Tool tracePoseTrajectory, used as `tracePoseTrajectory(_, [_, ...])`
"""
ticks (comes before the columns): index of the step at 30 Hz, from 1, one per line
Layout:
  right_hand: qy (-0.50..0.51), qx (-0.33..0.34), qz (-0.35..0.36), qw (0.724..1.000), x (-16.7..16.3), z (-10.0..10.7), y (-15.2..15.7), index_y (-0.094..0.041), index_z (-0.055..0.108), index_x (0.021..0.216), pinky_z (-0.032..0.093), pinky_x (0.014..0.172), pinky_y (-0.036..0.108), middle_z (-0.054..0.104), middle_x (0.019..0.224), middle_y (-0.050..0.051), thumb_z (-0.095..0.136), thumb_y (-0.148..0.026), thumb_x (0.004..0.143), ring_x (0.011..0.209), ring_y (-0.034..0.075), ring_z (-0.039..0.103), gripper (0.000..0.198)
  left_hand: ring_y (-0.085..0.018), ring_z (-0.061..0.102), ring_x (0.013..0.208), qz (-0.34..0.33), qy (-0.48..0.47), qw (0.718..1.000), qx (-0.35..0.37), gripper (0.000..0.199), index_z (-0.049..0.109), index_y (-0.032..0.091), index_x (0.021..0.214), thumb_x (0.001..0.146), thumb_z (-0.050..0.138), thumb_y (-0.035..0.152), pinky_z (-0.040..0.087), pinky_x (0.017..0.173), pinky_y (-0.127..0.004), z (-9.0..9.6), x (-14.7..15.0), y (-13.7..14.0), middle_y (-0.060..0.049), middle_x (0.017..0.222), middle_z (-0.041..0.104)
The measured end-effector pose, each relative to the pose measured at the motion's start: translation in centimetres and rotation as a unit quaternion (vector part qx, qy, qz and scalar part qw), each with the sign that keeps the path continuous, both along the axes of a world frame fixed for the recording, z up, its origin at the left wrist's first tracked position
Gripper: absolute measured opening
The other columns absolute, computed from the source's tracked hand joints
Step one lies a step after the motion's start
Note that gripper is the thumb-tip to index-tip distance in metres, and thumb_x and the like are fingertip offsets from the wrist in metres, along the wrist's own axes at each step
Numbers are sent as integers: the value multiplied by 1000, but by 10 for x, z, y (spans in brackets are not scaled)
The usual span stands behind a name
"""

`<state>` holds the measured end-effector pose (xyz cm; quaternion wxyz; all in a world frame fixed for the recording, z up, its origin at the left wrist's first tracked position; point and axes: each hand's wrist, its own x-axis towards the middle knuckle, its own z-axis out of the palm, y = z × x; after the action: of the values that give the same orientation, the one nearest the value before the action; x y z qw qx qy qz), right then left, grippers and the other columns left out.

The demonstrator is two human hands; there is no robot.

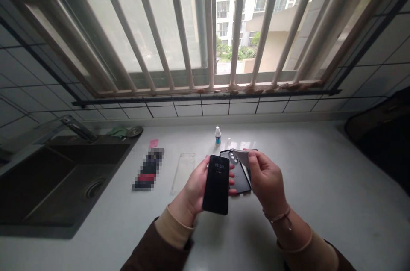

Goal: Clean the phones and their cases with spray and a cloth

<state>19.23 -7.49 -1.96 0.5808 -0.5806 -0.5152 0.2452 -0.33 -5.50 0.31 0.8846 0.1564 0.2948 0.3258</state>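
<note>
My left hand is wrapped round a smartphone held above the counter, its dark screen facing up and showing 11:53. Between the thumb and fingers of my right hand is a thin, light grey cloth, partly hidden by the hand. Below and between the hands lies a black phone case with a camera area at its upper end; the phone and fingers cover part of it. Left of the phone, a clear phone case rests flat. A small white-capped bottle stands upright behind the black case.
A pink slip and a blurred-out dark and red item lie on the white counter. At left is a dark sink with a faucet. A small white cap sits beside the bottle. A dark object occupies the right side.
</note>
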Motion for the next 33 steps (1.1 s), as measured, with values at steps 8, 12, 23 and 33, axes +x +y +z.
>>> tracePoseTrajectory(8, [-231,119,158,953,-12,-4,-4,-25,76,129,62,107,42,79,128,6,54,-25,108,121,28,76,31,-30,76,95,14,-43,999,-20,54,71,13,130,109,42,54,57,96,-48,-17,14,-5,-17,105,79])
tracePoseTrajectory(12, [-280,148,192,929,-16,-7,-3,-23,76,130,62,109,41,79,129,8,54,-20,107,123,26,75,32,-32,76,100,42,-53,997,-21,58,71,10,128,109,41,56,57,98,-46,-20,13,2,-18,103,79])
tracePoseTrajectory(23, [-236,93,375,892,-17,16,-20,-28,82,110,63,76,27,85,91,1,60,-23,102,74,17,79,23,-27,75,76,200,87,975,-39,64,73,7,107,106,42,63,63,79,-42,-13,2,13,-18,90,76])
tracePoseTrajectory(33, [-11,-12,91,996,-3,4,-6,-22,82,110,64,68,31,83,94,6,57,-46,107,82,24,79,35,-25,72,74,19,25,999,-36,65,74,7,112,104,46,65,59,78,-37,-22,4,4,-16,82,74])
